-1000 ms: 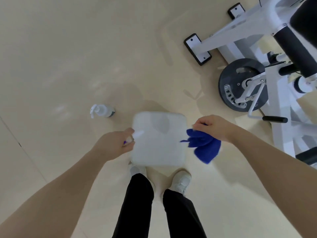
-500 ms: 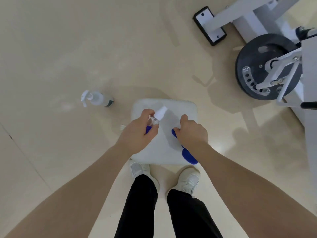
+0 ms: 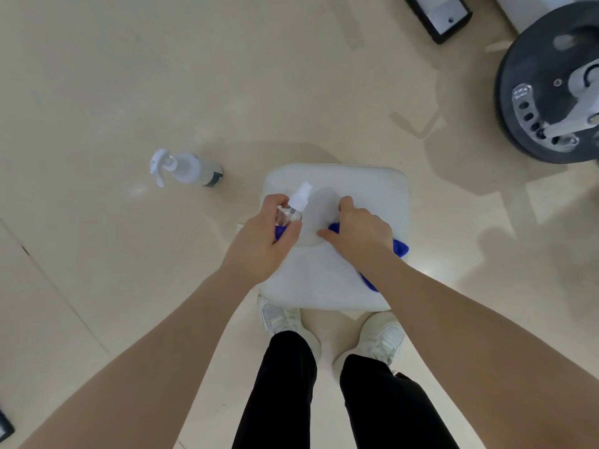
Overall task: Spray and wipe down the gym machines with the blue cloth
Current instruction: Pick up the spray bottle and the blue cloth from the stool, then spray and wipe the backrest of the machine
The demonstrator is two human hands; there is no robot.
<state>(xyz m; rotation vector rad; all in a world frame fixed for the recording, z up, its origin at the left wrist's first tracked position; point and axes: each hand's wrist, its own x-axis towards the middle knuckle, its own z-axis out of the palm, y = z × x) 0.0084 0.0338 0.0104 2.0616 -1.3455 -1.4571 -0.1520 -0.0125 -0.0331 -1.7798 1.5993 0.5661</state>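
A white padded seat (image 3: 366, 196) lies straight below me. My left hand (image 3: 261, 241) grips a small clear spray bottle (image 3: 293, 207) with a white cap and blue base, its nozzle held over the pad. My right hand (image 3: 359, 233) presses the blue cloth (image 3: 400, 247) flat on the pad; most of the cloth is hidden under the hand and forearm. A faint damp patch shows on the pad between the two hands.
A second, larger trigger spray bottle (image 3: 184, 168) lies on its side on the beige floor to the left. A black weight plate (image 3: 538, 69) on a white machine frame sits at the upper right, with a black machine foot (image 3: 442, 17) near it. My white shoes (image 3: 382, 338) stand by the pad's near edge.
My right hand came in from the pad's right edge and put the cloth down on the pad. My left hand raised the small bottle over the pad. The view dropped closer to the seat.
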